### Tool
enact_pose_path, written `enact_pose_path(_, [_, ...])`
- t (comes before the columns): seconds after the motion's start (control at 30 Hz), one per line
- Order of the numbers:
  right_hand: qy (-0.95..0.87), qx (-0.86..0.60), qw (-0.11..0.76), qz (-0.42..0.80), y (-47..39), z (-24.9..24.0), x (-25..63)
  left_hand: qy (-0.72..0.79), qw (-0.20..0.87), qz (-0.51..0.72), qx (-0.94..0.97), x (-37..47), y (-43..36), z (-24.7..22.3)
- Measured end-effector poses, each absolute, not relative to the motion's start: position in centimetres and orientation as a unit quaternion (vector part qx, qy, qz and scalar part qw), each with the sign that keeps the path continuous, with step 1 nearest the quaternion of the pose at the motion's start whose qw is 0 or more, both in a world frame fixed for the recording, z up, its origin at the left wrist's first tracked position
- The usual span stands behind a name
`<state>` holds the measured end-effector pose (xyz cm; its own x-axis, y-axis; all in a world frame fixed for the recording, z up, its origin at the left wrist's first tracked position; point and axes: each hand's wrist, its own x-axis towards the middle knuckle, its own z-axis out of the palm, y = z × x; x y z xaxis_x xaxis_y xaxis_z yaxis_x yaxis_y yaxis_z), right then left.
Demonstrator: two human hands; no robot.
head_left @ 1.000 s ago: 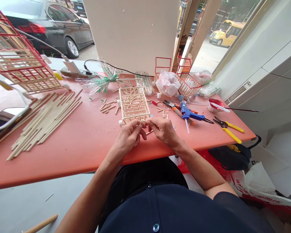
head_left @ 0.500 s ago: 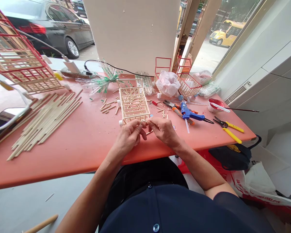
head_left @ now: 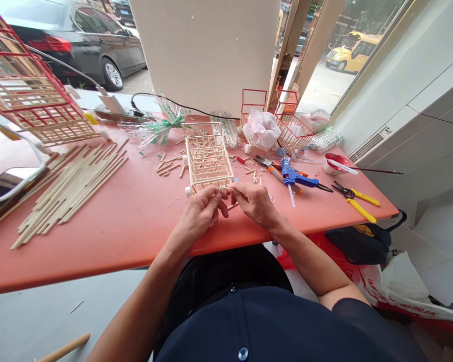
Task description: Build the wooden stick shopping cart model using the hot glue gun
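Near the table's front edge, my left hand (head_left: 204, 207) and my right hand (head_left: 254, 202) meet fingertip to fingertip. Both are closed in a pinch on a short pale wooden stick (head_left: 224, 188), mostly covered by my fingers. Just beyond them stands a small cart (head_left: 208, 160) built of thin wooden sticks, with bottle-cap wheels. Whether the pinched stick touches the cart, I cannot tell. Another bit of stick (head_left: 232, 206) lies below my right fingers.
Long sticks (head_left: 71, 186) lie in a pile at left, beside a red-edged stick cart (head_left: 33, 95). To the right are a blue glue gun (head_left: 298, 176), pliers (head_left: 272, 166), yellow-handled wire strippers (head_left: 357, 198) and a cup of red paint (head_left: 335, 163). Small red carts (head_left: 290, 128) stand behind.
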<state>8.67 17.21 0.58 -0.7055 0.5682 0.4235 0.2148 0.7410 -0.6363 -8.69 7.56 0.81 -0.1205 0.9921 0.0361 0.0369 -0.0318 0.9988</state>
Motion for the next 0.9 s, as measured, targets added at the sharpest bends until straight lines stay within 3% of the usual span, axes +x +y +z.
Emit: enact_pose_path(0.9, [-0.883, -0.224, 0.309, 0.273, 17.24, 0.58, 8.56, 0.524, 0.464, 0.531, 0.477, -8.53, 7.41, 0.95])
